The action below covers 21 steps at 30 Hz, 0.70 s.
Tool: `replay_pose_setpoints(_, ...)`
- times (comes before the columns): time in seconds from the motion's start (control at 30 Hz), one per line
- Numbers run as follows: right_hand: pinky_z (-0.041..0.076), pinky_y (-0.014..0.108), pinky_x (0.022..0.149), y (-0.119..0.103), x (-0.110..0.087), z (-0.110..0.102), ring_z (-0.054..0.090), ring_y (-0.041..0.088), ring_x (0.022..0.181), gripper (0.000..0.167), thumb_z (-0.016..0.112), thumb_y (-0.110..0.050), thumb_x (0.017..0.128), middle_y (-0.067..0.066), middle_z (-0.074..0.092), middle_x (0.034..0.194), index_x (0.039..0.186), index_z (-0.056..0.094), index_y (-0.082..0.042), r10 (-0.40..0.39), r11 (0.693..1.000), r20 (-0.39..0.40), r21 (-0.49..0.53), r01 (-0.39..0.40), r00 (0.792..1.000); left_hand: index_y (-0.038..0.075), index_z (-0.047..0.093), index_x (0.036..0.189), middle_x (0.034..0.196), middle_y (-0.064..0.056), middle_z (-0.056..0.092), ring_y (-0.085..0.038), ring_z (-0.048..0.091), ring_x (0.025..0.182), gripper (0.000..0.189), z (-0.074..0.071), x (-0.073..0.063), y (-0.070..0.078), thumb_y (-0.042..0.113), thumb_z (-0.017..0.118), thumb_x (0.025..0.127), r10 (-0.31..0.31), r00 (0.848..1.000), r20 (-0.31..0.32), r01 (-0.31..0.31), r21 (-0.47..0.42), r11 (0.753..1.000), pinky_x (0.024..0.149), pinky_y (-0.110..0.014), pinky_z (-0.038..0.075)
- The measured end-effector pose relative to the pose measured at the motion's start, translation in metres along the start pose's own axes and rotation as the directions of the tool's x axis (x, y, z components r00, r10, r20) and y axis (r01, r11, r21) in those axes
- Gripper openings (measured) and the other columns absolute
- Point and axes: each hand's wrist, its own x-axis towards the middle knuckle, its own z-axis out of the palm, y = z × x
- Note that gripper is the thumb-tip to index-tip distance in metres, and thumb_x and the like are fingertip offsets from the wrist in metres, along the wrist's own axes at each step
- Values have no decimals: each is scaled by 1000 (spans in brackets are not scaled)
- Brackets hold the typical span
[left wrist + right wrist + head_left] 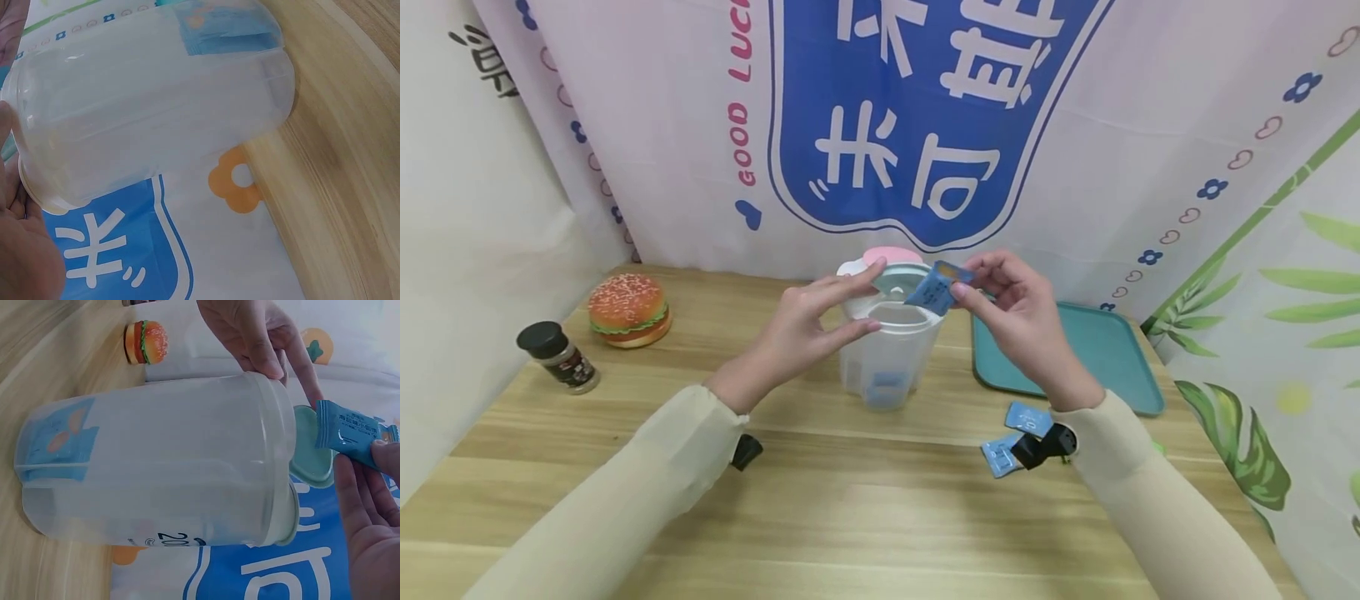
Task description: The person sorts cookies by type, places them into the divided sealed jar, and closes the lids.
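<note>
A clear plastic storage container (886, 358) stands upright, its green flip lid (310, 447) raised. Spread over its top, my left hand (820, 321) has the thumb on the near rim and a straight finger at the raised lid. My right hand (1018, 300) pinches a small blue snack packet (937, 288) between thumb and fingers, beside the lid at the mouth's right side. Inside the container, blue packets (61, 440) lie at the bottom. Two more blue packets, one (1028, 418) behind the other (1002, 455), lie on the table under my right wrist.
A teal tray (1108, 358) lies at the back right, partly behind my right hand. At the left are a toy hamburger (628, 310) and a black-capped seasoning jar (559, 357). A printed curtain (685, 167) hangs behind the wooden table (880, 517).
</note>
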Motion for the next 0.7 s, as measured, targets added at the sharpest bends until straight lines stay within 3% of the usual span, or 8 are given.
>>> replay_pose_setpoints(0.17,65,22,83,0,3,10,71,7,93,18,67,9,97,-6,71,103,114,61,10,-62,996,29,-67,64,998,9,59,148,124,-14,78,-32,73,120,68,-1,1,1,12,86,87,1,1000,4,-1,10,1000,105,-46,60)
replay_pose_setpoints(0.4,65,24,87,4,3,17,74,12,98,17,71,8,94,16,73,107,111,66,6,-157,958,145,-217,186,977,9,59,148,130,-16,75,-32,73,121,67,1,3,0,13,86,87,6,1000,5,-6,10,1000,104,-46,60)
replay_pose_setpoints(0.57,64,24,88,8,0,20,73,17,97,15,73,3,95,11,74,106,109,71,0,-190,904,251,-332,268,949,8,59,148,130,-17,75,-30,74,117,67,1,0,0,13,86,87,2,1000,-1,-2,15,1000,101,-44,62)
replay_pose_setpoints(0.7,62,22,86,8,1,19,70,14,94,12,73,0,96,6,75,105,106,75,-6,-176,883,298,-373,284,938,8,59,148,129,-16,75,-31,73,118,67,0,-1,1,12,86,87,9,1000,-5,-9,14,1000,101,-45,62)
